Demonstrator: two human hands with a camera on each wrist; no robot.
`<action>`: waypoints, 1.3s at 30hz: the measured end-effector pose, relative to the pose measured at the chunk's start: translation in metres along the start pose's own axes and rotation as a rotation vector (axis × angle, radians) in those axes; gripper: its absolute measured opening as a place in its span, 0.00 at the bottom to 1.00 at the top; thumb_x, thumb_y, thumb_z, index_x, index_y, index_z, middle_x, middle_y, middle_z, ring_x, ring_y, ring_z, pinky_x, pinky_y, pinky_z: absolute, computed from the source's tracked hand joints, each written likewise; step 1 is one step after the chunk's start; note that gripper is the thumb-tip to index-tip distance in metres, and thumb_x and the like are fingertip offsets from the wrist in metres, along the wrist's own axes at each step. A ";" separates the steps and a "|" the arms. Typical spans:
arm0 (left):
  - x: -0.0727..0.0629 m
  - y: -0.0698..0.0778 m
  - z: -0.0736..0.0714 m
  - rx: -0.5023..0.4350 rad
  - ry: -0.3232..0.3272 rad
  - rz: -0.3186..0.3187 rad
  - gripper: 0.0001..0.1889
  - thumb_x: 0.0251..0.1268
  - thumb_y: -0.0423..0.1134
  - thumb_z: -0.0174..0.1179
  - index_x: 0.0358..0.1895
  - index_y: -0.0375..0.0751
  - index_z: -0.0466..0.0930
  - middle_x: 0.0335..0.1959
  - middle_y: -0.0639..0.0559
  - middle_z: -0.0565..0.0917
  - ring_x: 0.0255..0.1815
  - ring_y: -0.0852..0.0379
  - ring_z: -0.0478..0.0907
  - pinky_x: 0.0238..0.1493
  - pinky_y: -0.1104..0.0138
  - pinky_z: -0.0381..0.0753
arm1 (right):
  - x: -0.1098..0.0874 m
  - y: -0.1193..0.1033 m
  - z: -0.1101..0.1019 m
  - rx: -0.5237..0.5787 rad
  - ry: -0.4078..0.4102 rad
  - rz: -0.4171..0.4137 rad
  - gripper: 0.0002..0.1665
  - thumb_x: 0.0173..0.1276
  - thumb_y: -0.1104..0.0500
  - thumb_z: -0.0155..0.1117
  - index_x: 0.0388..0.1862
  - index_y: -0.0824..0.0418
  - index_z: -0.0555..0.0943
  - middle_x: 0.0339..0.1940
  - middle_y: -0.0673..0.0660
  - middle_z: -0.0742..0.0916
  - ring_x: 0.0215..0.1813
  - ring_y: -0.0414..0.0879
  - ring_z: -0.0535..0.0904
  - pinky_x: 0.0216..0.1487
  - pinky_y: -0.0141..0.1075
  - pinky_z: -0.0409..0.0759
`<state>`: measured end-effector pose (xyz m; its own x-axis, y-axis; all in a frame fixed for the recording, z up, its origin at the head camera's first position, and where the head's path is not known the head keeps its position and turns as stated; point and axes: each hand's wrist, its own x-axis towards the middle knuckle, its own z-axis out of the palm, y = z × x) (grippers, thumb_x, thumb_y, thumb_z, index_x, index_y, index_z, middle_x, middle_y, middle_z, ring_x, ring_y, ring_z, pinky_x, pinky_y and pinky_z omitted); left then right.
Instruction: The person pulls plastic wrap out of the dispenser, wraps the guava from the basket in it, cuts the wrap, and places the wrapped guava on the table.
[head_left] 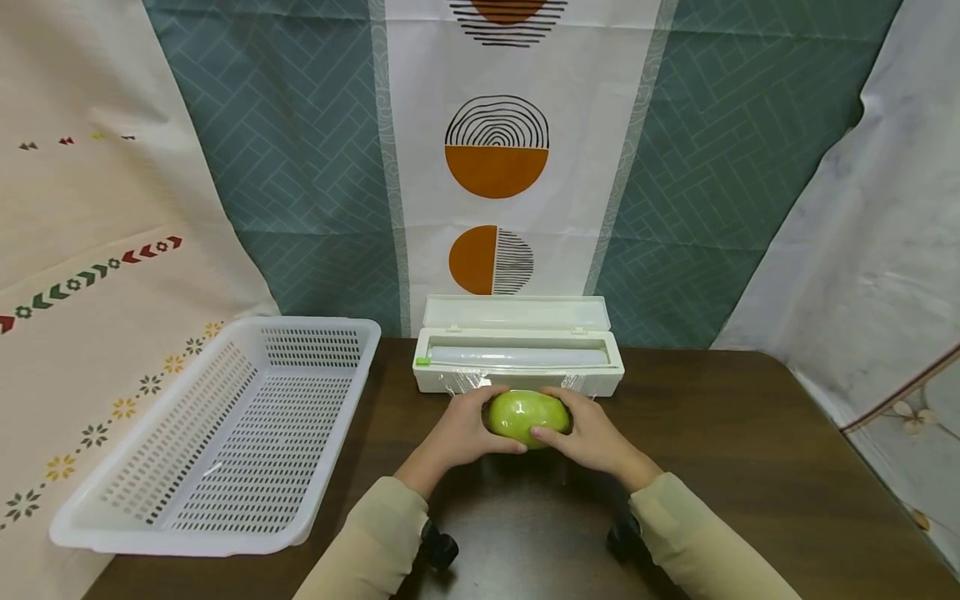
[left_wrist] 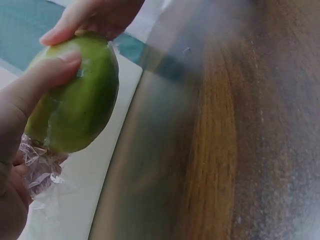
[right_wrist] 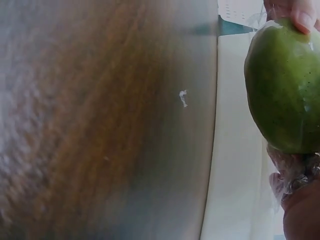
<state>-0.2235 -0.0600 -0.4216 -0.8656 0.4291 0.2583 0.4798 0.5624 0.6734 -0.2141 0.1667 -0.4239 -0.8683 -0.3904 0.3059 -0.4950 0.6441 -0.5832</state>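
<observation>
Both hands hold a smooth green mango (head_left: 528,417) between them, in front of the cling film box (head_left: 517,383). My left hand (head_left: 471,427) grips its left end, with the thumb on the near side. At the other end, my right hand (head_left: 596,433) grips it with its thumb also across the near side. Clear cling film (left_wrist: 42,167) covers the mango and bunches into crumples at its end in both wrist views. The white box has its lid (head_left: 517,313) raised, and a film roll (head_left: 517,357) lies inside. Fingers behind the mango are partly hidden.
A white perforated basket (head_left: 300,450) stands on the left of the dark wooden table (head_left: 750,467). Behind the box hangs a patterned curtain (head_left: 300,150). Some film hangs at the box's front edge. A small white scrap (right_wrist: 183,98) shows on the tabletop.
</observation>
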 end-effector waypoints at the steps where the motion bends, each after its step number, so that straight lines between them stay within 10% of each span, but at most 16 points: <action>1: 0.000 -0.001 0.000 0.004 0.005 0.004 0.43 0.37 0.57 0.76 0.60 0.42 0.73 0.52 0.52 0.81 0.46 0.59 0.78 0.49 0.63 0.78 | 0.000 0.000 0.000 -0.003 0.000 0.000 0.37 0.60 0.41 0.66 0.61 0.61 0.72 0.51 0.57 0.82 0.43 0.43 0.77 0.41 0.37 0.76; 39: -0.006 0.005 0.001 -0.030 0.054 -0.074 0.40 0.39 0.64 0.71 0.56 0.44 0.76 0.45 0.52 0.84 0.41 0.60 0.80 0.38 0.69 0.78 | 0.001 0.000 0.006 0.044 0.061 0.066 0.22 0.66 0.47 0.60 0.49 0.62 0.79 0.38 0.53 0.84 0.38 0.41 0.76 0.39 0.34 0.75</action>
<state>-0.2157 -0.0590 -0.4204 -0.9053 0.3481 0.2432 0.4103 0.5694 0.7123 -0.2147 0.1624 -0.4275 -0.8999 -0.3066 0.3102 -0.4362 0.6366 -0.6360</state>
